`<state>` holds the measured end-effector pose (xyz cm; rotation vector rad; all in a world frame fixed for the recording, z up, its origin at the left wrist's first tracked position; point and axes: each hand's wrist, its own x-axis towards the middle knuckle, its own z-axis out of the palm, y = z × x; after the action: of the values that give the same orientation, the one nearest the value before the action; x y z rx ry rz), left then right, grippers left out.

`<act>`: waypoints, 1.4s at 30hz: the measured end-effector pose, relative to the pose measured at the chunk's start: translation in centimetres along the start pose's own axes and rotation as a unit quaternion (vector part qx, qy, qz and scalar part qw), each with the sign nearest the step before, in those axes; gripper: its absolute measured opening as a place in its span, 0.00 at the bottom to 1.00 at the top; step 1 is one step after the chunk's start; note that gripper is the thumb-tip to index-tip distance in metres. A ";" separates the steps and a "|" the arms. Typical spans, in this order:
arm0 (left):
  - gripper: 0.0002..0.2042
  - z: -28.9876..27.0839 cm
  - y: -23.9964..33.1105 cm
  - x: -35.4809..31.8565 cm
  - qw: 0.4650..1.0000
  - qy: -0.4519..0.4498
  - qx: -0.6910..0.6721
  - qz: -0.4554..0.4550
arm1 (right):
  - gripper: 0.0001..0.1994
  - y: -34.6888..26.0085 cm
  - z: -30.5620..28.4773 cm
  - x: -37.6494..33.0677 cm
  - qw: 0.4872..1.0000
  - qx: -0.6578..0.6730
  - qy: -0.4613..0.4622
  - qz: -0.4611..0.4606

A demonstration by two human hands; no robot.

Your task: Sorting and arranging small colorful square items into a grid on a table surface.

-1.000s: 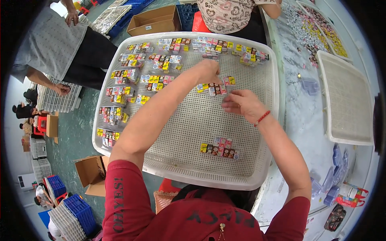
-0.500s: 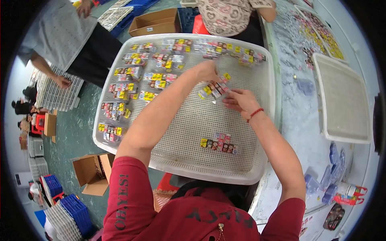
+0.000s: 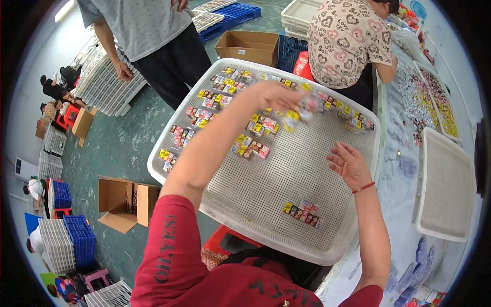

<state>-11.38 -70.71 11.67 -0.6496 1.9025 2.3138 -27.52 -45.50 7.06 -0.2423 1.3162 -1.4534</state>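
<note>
A large white perforated tray (image 3: 276, 204) lies in front of me, with clusters of small box-shaped pieces in yellow, brown, pink and white. My left hand (image 3: 276, 96) is over the far part of the tray, closed on a cluster of small pieces (image 3: 304, 110); motion smears both the cluster and the fingertips. My right hand (image 3: 350, 166) hovers over the right side of the tray, fingers apart, nothing in it. Nearer to me, one separate cluster (image 3: 303, 213) lies on the mesh. Other clusters (image 3: 250, 147) stand in rows on the left and far sides.
A person in a patterned shirt (image 3: 348, 43) sits beyond the tray; another (image 3: 148, 30) stands at the far left. To the right, a marbled table (image 3: 394, 204) carries an off-white tray (image 3: 446, 184) and heaps of small pieces (image 3: 417, 97). Cardboard boxes (image 3: 125, 202) stand on the floor.
My hands have parted: the left carries the cluster away toward the far rows, while the right has let go of it and opened. The whole view has shifted.
</note>
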 end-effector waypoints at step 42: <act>0.12 3.9 -12.6 -24.1 0.683 0.502 0.402 0.347 | 0.11 -5.5 16.4 5.9 0.979 -0.109 -0.167 -0.048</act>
<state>13.41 -59.20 9.47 -1.3517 3.7892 0.7973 -20.71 -60.77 14.53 -0.6746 1.1967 -1.2786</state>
